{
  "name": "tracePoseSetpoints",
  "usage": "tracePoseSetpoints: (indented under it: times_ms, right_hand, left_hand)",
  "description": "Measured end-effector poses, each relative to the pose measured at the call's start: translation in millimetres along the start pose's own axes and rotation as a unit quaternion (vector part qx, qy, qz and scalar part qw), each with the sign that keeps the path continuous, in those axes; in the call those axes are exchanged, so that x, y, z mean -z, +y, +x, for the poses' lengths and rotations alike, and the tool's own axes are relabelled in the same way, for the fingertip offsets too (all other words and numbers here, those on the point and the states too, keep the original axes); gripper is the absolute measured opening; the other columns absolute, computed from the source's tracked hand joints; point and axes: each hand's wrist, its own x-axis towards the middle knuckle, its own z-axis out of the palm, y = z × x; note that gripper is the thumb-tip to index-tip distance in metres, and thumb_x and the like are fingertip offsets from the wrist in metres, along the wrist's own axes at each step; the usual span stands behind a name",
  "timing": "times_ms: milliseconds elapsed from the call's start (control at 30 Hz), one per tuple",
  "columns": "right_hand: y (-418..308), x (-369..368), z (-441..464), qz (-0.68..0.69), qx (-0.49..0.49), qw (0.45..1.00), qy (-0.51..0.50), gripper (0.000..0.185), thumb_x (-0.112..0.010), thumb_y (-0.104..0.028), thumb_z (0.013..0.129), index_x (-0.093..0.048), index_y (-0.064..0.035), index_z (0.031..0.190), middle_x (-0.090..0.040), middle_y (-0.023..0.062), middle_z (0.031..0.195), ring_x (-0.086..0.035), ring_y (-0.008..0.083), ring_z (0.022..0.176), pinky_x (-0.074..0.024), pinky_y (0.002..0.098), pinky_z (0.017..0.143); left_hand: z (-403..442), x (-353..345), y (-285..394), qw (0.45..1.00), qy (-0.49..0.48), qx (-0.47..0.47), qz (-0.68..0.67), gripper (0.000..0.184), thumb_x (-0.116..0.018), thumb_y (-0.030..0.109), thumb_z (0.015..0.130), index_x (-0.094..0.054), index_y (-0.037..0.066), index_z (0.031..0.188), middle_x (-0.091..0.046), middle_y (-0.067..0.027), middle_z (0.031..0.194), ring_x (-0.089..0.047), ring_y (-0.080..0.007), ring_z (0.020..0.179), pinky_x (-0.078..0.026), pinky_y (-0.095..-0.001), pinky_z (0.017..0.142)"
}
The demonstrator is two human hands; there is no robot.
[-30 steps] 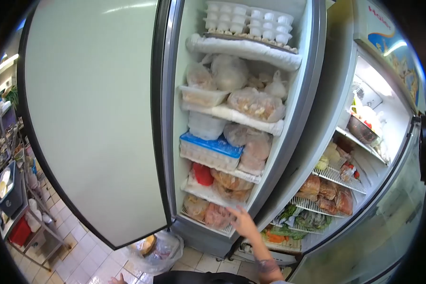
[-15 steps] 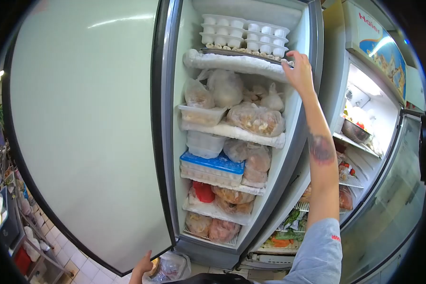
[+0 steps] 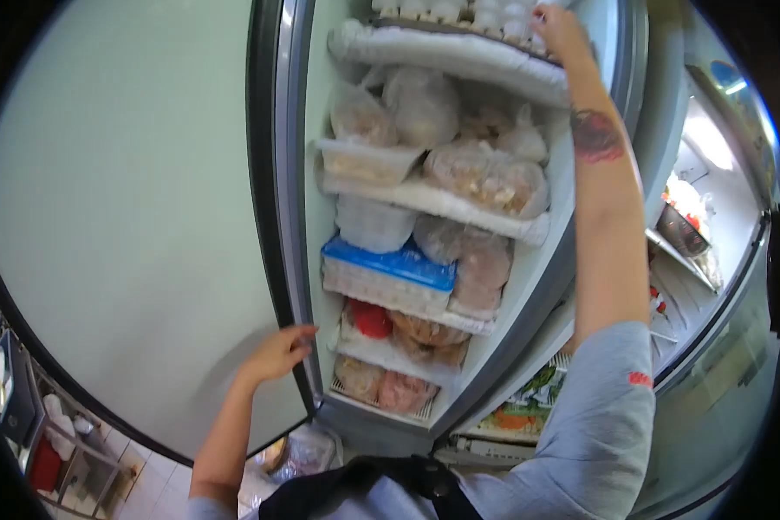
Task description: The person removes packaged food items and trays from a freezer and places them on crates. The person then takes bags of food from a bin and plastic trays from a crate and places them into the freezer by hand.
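The right hand (image 3: 562, 33), fingers curled, is at the right end of the dark tray (image 3: 494, 37); its grip I cannot tell. The left hand (image 3: 279, 354), half open and empty, is beside the freezer door's edge (image 3: 273, 217). Steadying the tray's far end and keeping it level seems wise. Its long axis runs leftward from the right hand, across the shelf.
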Motion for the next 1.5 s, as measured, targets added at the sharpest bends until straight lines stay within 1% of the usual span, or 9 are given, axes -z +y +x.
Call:
tracePoseSetpoints:
  times_ms: [133, 300, 333, 400, 600, 800, 1167, 1300, 1500]
  right_hand:
    - [0.3, 8.5, -11.1, -0.011, 0.079, 0.997, -0.014, 0.028, -0.061, -0.022, 0.074, -0.064, -0.0043, 0.095, -0.063, 0.0224, 0.091, -0.059, 0.0388, 0.088, -0.0471, 0.0457, 0.077]
    - [40.4, -34.1, 11.9, -0.09, 0.172, 0.978, 0.074, 0.015, -0.05, -0.014, 0.082, -0.062, -0.0069, 0.088, -0.062, 0.0187, 0.084, -0.06, 0.0357, 0.08, -0.0474, 0.046, 0.071]
    - [60.5, -54.8, 20.3, -0.138, 0.263, 0.943, 0.152, 0.014, -0.051, -0.014, 0.082, -0.061, -0.0055, 0.087, -0.063, 0.016, 0.082, -0.06, 0.0353, 0.078, -0.048, 0.0454, 0.07]
    - [46.0, -38.4, 5.7, -0.077, 0.251, 0.943, 0.205, 0.014, -0.054, -0.014, 0.083, -0.06, -0.0023, 0.087, -0.064, 0.0126, 0.078, -0.063, 0.0279, 0.072, -0.0502, 0.0398, 0.067]
    - [1.6, 13.5, -8.5, -0.062, 0.114, 0.981, 0.143, 0.015, -0.058, -0.015, 0.083, -0.059, -0.0086, 0.097, -0.058, 0.0112, 0.092, -0.057, 0.0339, 0.087, -0.0471, 0.0416, 0.077]
    - [-5.5, 39.3, -27.7, -0.041, 0.086, 0.986, 0.139, 0.015, -0.06, -0.016, 0.082, -0.06, -0.0107, 0.097, -0.055, 0.0088, 0.097, -0.056, 0.0321, 0.09, -0.0509, 0.0406, 0.074]
    - [-14.7, 70.8, -45.5, 0.061, 0.026, 0.98, 0.187, 0.025, -0.057, -0.028, 0.087, -0.058, -0.0148, 0.108, -0.054, 0.0236, 0.104, -0.057, 0.032, 0.089, -0.0458, 0.0421, 0.083]
    - [-38.2, 92.5, -51.6, 0.231, -0.135, 0.963, 0.038, 0.024, -0.06, -0.029, 0.086, -0.059, -0.0132, 0.105, -0.059, 0.0107, 0.1, -0.06, 0.0181, 0.084, -0.054, 0.0348, 0.066]
    - [-28.5, 85.5, -57.7, 0.355, -0.101, 0.928, 0.06, 0.024, -0.064, -0.027, 0.085, -0.06, -0.0102, 0.102, -0.059, 0.0022, 0.102, -0.057, 0.0121, 0.089, -0.0578, 0.0311, 0.07]
  left_hand:
    - [34.8, 20.2, 47.3, 0.997, -0.036, -0.072, 0.013, 0.037, -0.055, 0.008, 0.083, -0.053, 0.002, 0.119, -0.06, -0.011, 0.106, -0.057, -0.0165, 0.085, -0.047, -0.0317, 0.076]
    - [83.9, 53.3, 155.7, 0.98, 0.019, -0.199, 0.01, 0.032, -0.053, 0.012, 0.087, -0.054, 0.003, 0.118, -0.058, -0.0077, 0.111, -0.055, -0.0159, 0.098, -0.046, -0.0307, 0.083]
    - [93.3, 60.2, 175.1, 0.975, 0.031, -0.218, 0.013, 0.032, -0.053, 0.013, 0.088, -0.054, 0.003, 0.118, -0.057, -0.0077, 0.112, -0.055, -0.0162, 0.1, -0.045, -0.0307, 0.085]
    - [110.2, 72.0, 211.6, 0.964, 0.059, -0.257, 0.017, 0.032, -0.053, 0.015, 0.089, -0.054, 0.003, 0.119, -0.056, -0.0075, 0.115, -0.054, -0.0169, 0.103, -0.043, -0.0308, 0.089]
    - [152.5, 87.4, 304.3, 0.956, 0.111, -0.242, -0.12, 0.043, -0.054, 0.028, 0.091, -0.046, 0.004, 0.126, -0.051, -0.0111, 0.122, -0.05, -0.0194, 0.113, -0.039, -0.0326, 0.096]
    - [229.2, 102.2, 386.7, 0.917, 0.061, -0.266, -0.291, 0.086, -0.063, 0.049, 0.08, -0.025, -0.004, 0.136, -0.037, -0.0296, 0.129, -0.041, -0.0353, 0.122, -0.034, -0.0391, 0.103]
    - [277.9, 111.7, 488.6, 0.888, 0.078, -0.221, -0.395, 0.094, -0.062, 0.049, 0.077, -0.015, -0.003, 0.14, -0.028, -0.0337, 0.133, -0.035, -0.0432, 0.123, -0.034, -0.0428, 0.102]
    - [280.2, 111.8, 495.2, 0.885, 0.072, -0.23, -0.399, 0.094, -0.062, 0.047, 0.077, -0.014, -0.002, 0.14, -0.026, -0.0336, 0.134, -0.033, -0.0432, 0.124, -0.033, -0.0434, 0.103]
    - [273.8, 118.9, 487.1, 0.881, 0.07, -0.245, -0.398, 0.094, -0.061, 0.045, 0.076, -0.012, -0.002, 0.141, -0.024, -0.0334, 0.136, -0.031, -0.0432, 0.126, -0.032, -0.0444, 0.103]
